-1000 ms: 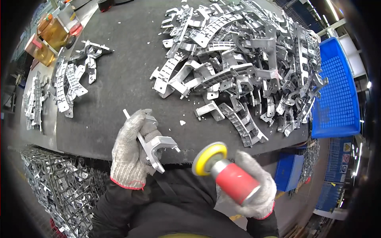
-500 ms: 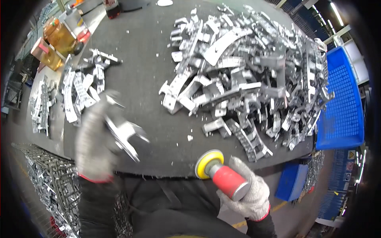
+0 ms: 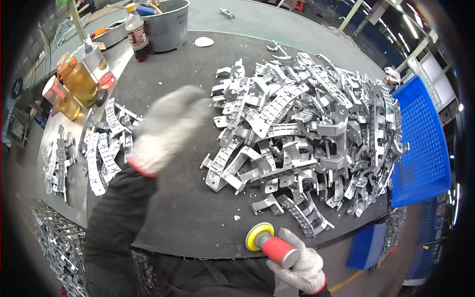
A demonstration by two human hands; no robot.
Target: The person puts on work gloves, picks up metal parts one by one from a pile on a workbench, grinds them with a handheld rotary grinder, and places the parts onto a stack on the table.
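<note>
The right hand grips one red sander at the near edge of the table. The blurred left hand is over the table's left side; its grip I cannot tell. One big pile of metal brackets lies toward the right edge.

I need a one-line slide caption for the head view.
Gloved left hand blurred above the dark table; gloved right hand grips a red-handled, yellow-disc tool.

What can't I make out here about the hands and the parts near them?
- Left hand, head view: motion blur smears the glove; whether it holds anything cannot be told.
- Grinder, head view: the right hand covers its rear end.
- Metal parts pile: lower pieces buried under upper ones.
- Blue crate: cut by the fisheye rim.
</note>
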